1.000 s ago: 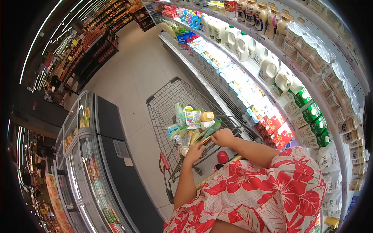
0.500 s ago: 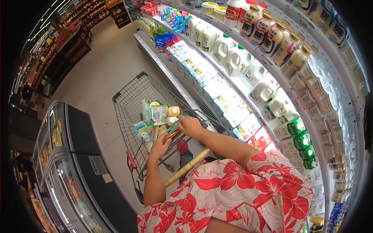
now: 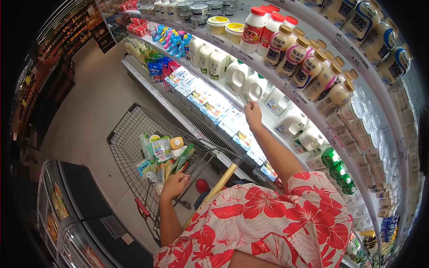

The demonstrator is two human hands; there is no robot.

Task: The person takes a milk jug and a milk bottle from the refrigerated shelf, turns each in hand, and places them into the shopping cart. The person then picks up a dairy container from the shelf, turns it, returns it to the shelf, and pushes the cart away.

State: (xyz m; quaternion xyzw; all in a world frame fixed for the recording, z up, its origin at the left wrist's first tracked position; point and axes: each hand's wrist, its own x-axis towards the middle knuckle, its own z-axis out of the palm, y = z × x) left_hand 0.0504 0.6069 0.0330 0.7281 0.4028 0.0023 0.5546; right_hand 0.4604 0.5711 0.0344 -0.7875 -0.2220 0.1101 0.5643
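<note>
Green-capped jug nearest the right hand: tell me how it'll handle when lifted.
The jug looks bulky and capped, so probably heavy if full. Its moulded loop handle should resist slipping. Its plastic walls might flex if squeezed.

Pale tiled floor (image 3: 87,100); dark glass-fronted freezers (image 3: 87,185) at left; brightly lit shelving (image 3: 245,58) at right

Left arm (image 3: 169,221): bent, forearm upright, close to the body
Left hand (image 3: 175,184): low, loosely curled, grip unclear
Right arm (image 3: 281,152): stretched forward, nearly straight
Right hand (image 3: 253,112): raised higher than the left, partly curled
</note>
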